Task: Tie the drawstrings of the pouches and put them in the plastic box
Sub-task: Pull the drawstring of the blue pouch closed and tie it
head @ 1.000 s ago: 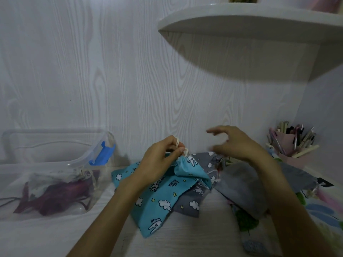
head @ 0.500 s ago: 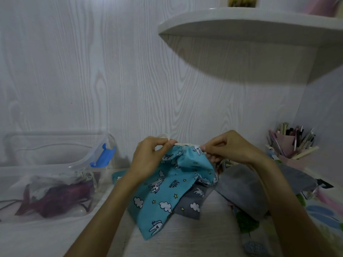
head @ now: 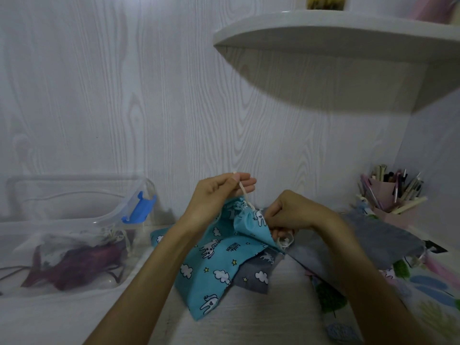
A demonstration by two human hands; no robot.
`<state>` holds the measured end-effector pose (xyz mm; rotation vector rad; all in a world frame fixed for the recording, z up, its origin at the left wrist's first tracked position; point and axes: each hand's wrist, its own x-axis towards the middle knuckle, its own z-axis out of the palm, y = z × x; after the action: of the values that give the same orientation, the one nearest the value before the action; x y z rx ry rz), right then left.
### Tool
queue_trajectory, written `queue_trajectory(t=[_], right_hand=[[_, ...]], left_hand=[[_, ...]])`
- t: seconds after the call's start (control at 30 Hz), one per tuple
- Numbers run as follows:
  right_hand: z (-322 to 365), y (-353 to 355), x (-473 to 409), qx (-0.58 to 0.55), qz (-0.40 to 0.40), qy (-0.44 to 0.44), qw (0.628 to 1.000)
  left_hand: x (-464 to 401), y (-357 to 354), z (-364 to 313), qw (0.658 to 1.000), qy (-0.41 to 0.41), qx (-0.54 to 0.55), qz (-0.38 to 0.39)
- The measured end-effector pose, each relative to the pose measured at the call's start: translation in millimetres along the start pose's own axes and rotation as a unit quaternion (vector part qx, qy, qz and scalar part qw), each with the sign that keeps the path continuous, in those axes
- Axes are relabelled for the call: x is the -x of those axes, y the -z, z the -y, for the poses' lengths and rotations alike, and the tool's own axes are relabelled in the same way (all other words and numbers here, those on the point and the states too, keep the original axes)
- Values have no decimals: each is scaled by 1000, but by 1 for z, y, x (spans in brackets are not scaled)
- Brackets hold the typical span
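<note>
A turquoise pouch [head: 214, 260] printed with unicorns and clouds lies on the desk, its gathered mouth lifted. My left hand [head: 214, 197] pinches its cream drawstring [head: 245, 195] and holds it up above the mouth. My right hand [head: 291, 212] grips the bunched right side of the mouth, with a loop of cord below its fingers. A dark grey printed pouch [head: 256, 275] lies under the turquoise one. A plain grey pouch [head: 348, 245] lies to the right. The clear plastic box [head: 74, 235] stands at the left with dark red and pale pouches inside.
The box's lid with a blue clip [head: 139, 207] leans against the wall. A pink pen holder [head: 390, 192] full of pens stands at the back right. Several patterned pouches [head: 423, 295] lie along the right edge. A white shelf [head: 336, 38] overhangs above.
My right hand came in from the air and took hold of the pouch's mouth. My left hand pulled the drawstring upward, and the mouth has gathered tighter.
</note>
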<state>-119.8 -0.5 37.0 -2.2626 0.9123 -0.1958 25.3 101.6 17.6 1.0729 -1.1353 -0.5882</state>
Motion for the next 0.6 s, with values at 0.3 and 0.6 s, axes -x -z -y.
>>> queue_trajectory(t=[0.3,0.6], right_hand=[[-8,15,10,28,37,-14,999],[26,8,16,-26,-80,102,991]], left_hand=[[-2,17,15,963,117,-210,117],[6,-6,23,910,102,-306,260]])
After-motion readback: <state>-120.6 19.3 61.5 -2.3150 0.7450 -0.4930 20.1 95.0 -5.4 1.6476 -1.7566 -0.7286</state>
